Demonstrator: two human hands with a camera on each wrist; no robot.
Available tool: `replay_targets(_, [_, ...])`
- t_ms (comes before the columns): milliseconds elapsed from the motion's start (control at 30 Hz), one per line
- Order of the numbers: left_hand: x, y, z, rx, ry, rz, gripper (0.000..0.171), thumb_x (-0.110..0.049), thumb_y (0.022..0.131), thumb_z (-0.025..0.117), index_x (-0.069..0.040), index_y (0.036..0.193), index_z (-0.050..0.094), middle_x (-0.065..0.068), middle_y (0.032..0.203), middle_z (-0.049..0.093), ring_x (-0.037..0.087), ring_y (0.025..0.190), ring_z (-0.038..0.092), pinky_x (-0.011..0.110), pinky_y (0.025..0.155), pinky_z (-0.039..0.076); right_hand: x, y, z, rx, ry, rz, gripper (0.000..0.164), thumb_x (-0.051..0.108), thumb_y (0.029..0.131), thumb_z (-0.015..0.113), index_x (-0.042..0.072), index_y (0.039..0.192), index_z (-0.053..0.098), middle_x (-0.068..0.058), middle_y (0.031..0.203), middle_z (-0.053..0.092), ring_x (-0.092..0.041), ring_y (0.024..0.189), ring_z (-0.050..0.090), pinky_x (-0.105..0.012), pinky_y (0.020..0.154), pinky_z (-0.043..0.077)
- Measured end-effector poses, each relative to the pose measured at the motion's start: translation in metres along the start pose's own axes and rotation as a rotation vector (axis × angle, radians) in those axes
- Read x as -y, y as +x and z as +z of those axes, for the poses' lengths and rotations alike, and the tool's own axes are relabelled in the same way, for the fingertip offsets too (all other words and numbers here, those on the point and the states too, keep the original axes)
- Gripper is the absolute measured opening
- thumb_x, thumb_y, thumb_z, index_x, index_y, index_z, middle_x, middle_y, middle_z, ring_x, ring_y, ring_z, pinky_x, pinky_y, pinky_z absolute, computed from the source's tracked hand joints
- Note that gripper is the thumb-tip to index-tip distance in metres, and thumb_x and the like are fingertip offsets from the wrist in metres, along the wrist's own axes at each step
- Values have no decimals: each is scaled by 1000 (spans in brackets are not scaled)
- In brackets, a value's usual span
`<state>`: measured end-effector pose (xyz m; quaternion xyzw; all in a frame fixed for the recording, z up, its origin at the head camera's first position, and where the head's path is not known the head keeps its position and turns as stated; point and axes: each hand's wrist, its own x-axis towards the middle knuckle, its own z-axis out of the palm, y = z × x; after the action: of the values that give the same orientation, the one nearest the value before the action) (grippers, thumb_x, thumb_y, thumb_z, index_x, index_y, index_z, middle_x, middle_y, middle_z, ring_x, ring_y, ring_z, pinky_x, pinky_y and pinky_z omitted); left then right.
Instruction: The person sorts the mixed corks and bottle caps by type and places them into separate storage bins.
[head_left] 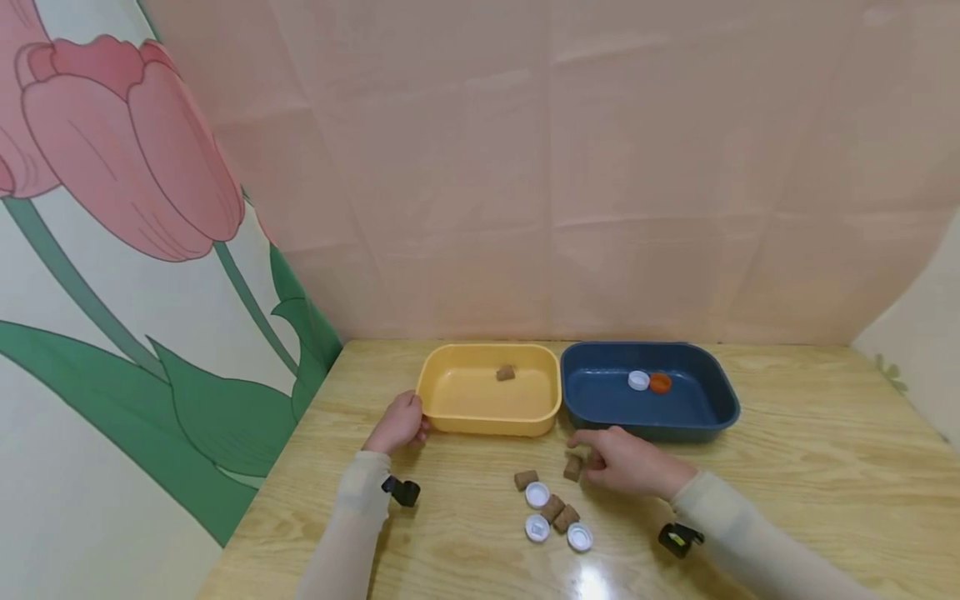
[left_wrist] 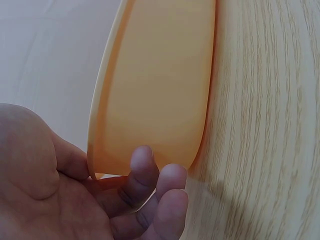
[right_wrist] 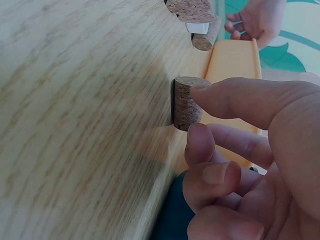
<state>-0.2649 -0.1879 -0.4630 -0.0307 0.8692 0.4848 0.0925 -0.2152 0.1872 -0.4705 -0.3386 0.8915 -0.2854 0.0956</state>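
My left hand grips the left end of the yellow tray, thumb at the rim and fingers curled below it in the left wrist view. One cork lies inside that tray. Just in front of the blue tray, my right hand reaches over a cork on the table. In the right wrist view its thumb overlaps the cork's upper end, and the index fingertip is close by the lower end. The other fingers are bent.
Nearer the front are several loose corks and three white bottle caps. A white cap and an orange cap lie in the blue tray. Both trays stand side by side before a pink cloth backdrop.
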Motion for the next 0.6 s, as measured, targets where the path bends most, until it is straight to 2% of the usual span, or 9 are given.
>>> replay_targets(267, [0,0,0,3,4,11,37,-20,109,24,1,110,54,6,75,54,21,60,55,32,53,50,-1,2,3,4,19,-5,30,8,85,73,5,113,64,12,62,55,1,52,46,-20,49,40])
replay_targets(600, [1,2,0,3,8,1,38,-20,109,23,2,113,55,6,76,54,20,60,55,31,54,50,-6,6,8,6,12,4,23,11,86,75,9,107,67,12,64,53,1,54,45,-20,49,38])
